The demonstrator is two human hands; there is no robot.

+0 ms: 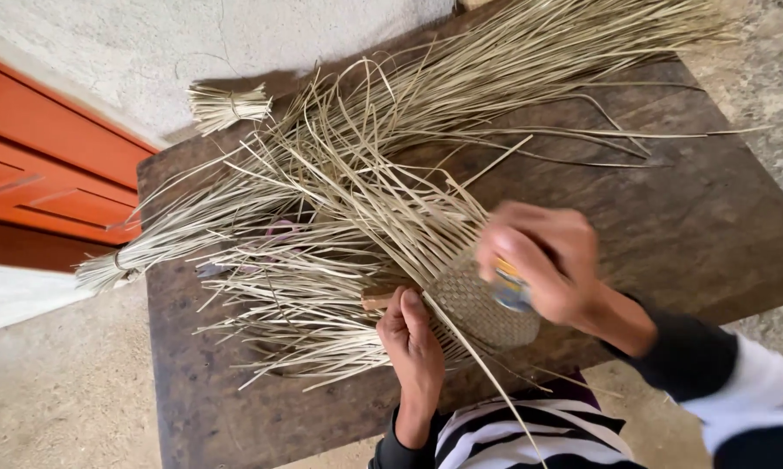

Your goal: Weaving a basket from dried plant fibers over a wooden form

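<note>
Pale straw strips [339, 200] fanned over dark wooden tabletop [713, 217], left hand [413, 343] pressing flat on woven mat [478, 308], right hand [539, 269] blurred, clamped on small yellow-blue tool [511, 288]

A single head-worn camera looks steeply down from close above the dark wooden bench [713, 217], facing outward across it to the pale wall [148, 43] beyond.

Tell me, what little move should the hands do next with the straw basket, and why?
Probably lay the next loose strand over the woven part and press it snug. The left hand already steadies the weave's edge, the right hand hovers above it gripping a small yellow and blue thing, and many unwoven strips fan out across the wooden table.
</note>
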